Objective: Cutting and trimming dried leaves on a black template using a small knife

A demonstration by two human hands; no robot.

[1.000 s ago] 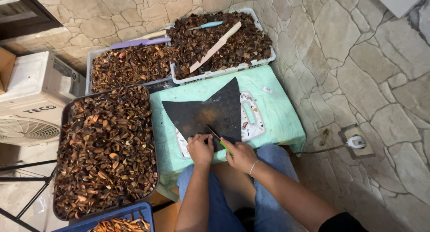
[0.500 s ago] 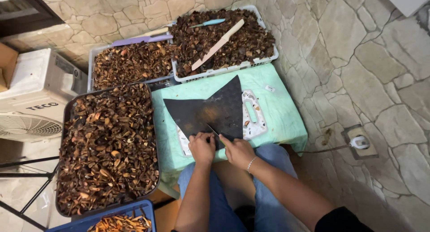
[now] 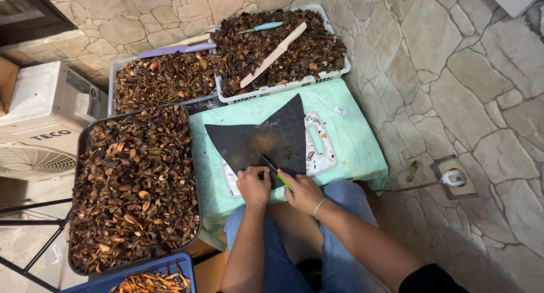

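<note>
A small knife (image 3: 276, 172) with a green handle is gripped in the right hand (image 3: 304, 193), whose fingers are curled shut around the handle; the dark blade is angled up and to the left across a black rubber mat (image 3: 266, 139). The left hand (image 3: 254, 184) is bunched just beside the blade, fingertips pinched together and pressed down on the mat's near edge; whatever small piece is pinned beneath them is too hidden to be made out. Both forearms are brought in from below, over knees in blue jeans (image 3: 345, 198), with the wrists close together. A thin bracelet (image 3: 319, 206) is worn on the right wrist. The mat is laid on a white cutting board (image 3: 319, 143), which rests on a table draped in a green cloth (image 3: 354, 143). To the left, a dark tray (image 3: 81, 157) heaped with brown husk pieces is set; two white baskets (image 3: 340, 72) of similar pieces are placed beyond the table.
</note>
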